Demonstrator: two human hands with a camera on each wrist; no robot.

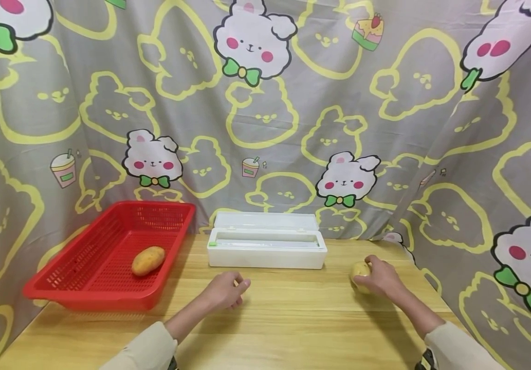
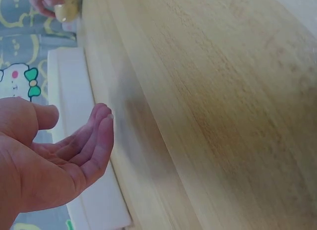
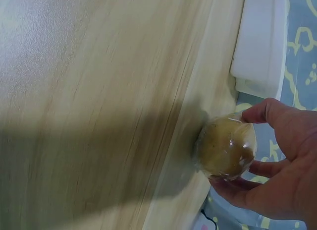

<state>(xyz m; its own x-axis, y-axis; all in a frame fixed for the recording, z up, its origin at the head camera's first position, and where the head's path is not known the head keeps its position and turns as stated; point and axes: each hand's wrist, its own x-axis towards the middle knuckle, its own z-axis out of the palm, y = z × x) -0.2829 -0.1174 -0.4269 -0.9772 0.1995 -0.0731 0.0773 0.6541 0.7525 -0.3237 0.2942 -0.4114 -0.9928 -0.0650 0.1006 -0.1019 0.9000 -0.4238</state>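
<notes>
a potato (image 3: 220, 150) wrapped in clear film (image 3: 246, 133) is gripped by the right hand (image 1: 381, 277), at the right. whether the table (image 1: 302, 318) is touched by it cannot be told. the left hand (image 1: 224, 291) is held free over the middle, with its fingers softly bent. a white box (image 1: 267, 258) with its lid (image 1: 265, 221) up is set at the far middle. another potato (image 1: 148, 261) is seen in the red basket (image 1: 108, 297) on the left.

Left of centre along the bottom edge of the head view, a plain cream sleeve (image 1: 147, 349) leaves the left hand (image 1: 225, 291) bare. A matching cream right sleeve (image 1: 459, 350) fills the lower right, beside a dark band (image 1: 427, 359) with pale markings.
</notes>
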